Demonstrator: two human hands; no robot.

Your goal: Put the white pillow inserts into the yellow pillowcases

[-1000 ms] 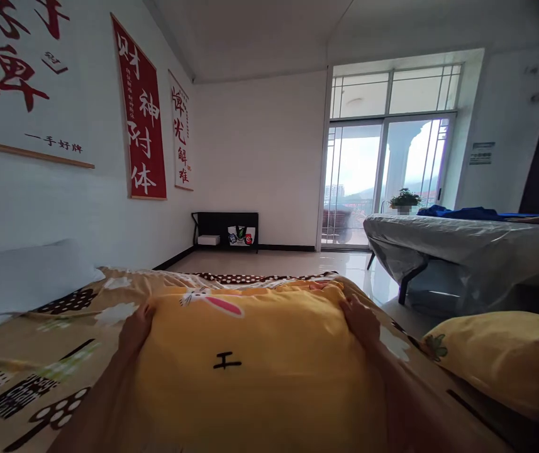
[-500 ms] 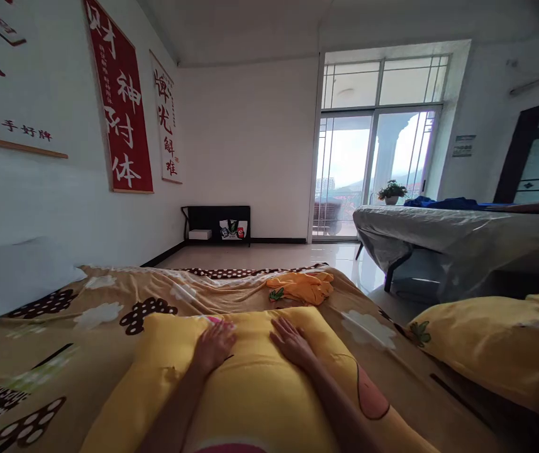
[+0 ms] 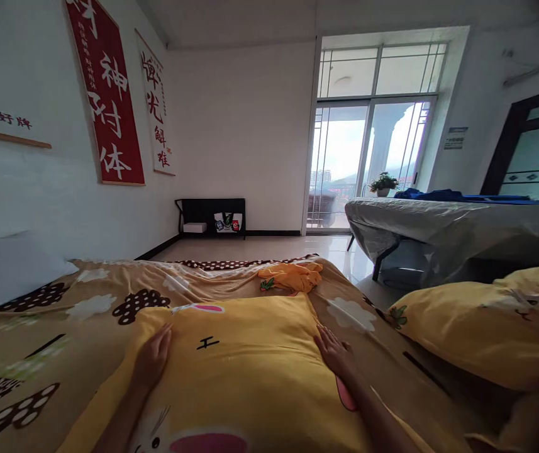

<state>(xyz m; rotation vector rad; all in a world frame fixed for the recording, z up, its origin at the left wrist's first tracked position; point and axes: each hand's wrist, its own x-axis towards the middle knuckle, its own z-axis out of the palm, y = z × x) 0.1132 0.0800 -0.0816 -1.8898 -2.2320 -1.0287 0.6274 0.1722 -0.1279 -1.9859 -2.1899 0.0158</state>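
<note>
1. Pillow [image 3: 245, 377], yellow with a rabbit print, lies on the blanket [image 3: 90, 355] straight in front of the person, spread between both hands.
2. The left hand [image 3: 155, 353] rests on its left side, fingers extended and loose, closed around nothing.
3. The right hand [image 3: 335, 351] touches its right edge, also with fingers stretched out rather than gripping.
4. Half a second ago the hands sit near each other on the far middle part; now they are well apart, one at either side. A second ago they hold the far corners instead.
5. The black mark [image 3: 207, 343], mostly covered by the left hand half a second ago, now shows whole between the hands.
6. The orange cloth [image 3: 292, 277], out of sight a second ago, lies just beyond the far edge, toward the right.
7. More of the rabbit face on the side pillow [image 3: 467, 330] now shows at the right.
8. The red scroll [image 3: 104, 151] on the wall appears higher and farther left, as the view shifts.
</note>
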